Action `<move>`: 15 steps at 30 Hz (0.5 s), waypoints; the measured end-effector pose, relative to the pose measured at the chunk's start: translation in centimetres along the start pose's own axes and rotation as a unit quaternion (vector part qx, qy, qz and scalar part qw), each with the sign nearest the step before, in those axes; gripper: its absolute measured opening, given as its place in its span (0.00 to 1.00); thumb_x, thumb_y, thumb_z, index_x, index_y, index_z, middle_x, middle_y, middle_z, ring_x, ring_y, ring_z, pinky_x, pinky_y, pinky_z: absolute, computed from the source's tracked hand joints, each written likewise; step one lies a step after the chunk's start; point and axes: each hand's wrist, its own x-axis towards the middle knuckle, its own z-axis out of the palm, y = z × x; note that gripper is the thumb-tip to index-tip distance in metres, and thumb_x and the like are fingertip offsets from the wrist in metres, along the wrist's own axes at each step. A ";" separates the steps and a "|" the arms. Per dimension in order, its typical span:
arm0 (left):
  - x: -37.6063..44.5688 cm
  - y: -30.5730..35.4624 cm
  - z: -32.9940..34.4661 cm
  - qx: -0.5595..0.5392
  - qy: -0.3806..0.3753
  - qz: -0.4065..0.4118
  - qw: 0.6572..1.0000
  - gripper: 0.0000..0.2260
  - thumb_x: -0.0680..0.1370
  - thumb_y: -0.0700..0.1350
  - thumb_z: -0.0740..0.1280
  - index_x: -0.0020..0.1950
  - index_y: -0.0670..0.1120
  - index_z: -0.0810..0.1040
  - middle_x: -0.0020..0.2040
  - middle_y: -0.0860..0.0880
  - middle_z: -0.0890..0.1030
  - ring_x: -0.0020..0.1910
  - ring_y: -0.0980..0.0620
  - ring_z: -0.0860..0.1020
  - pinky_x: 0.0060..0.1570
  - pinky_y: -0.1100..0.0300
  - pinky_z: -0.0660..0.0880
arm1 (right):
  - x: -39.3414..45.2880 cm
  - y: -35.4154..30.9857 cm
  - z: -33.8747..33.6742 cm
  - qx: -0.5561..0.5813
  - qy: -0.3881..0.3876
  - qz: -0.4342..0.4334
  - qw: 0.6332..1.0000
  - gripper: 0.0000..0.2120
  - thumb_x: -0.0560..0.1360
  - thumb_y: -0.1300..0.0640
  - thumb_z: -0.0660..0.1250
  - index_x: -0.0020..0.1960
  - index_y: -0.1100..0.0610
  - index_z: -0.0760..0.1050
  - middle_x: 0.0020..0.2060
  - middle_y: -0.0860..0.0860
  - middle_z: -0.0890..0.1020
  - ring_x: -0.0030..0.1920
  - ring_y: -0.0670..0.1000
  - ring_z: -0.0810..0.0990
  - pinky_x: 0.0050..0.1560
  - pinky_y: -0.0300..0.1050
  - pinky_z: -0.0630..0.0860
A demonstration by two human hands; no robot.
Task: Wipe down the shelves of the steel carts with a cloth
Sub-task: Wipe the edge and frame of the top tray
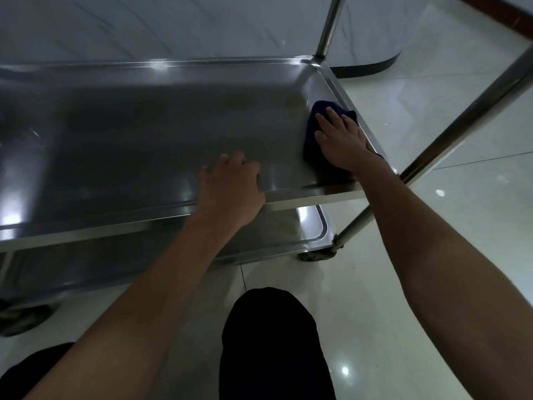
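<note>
Two hands work the steel cart's middle shelf (144, 134): the right hand (340, 140) presses flat, fingers spread, on a dark blue cloth (313, 131) at the right edge, while the left hand (230, 189) rests loosely curled over the near rim.

We see the cart's shelf (129, 134) before us, with a lower shelf (288, 229) under it. The cloth (313, 131) lies on the shelf in its right end, against the right rim. Our right hand (340, 140) lies flat on the cloth. Our left hand (230, 192) rests over the near rim, left of the cloth. A post (461, 119) rises right of the shelf, another (328, 27) at its far right corner. Our knee (274, 342) is below, on the floor (403, 284).
</note>
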 end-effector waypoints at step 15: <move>-4.7 -13.3 -5.2 0.004 0.081 -0.140 0.987 0.14 0.77 0.44 0.61 0.54 0.48 0.85 0.57 0.45 0.81 0.60 0.42 0.76 0.57 0.48 0.74 | 1.7 -17.8 3.8 0.012 -0.032 -0.139 0.990 0.26 0.83 0.44 0.45 0.81 0.44 0.46 0.81 0.45 0.43 0.80 0.57 0.41 0.76 0.62 0.43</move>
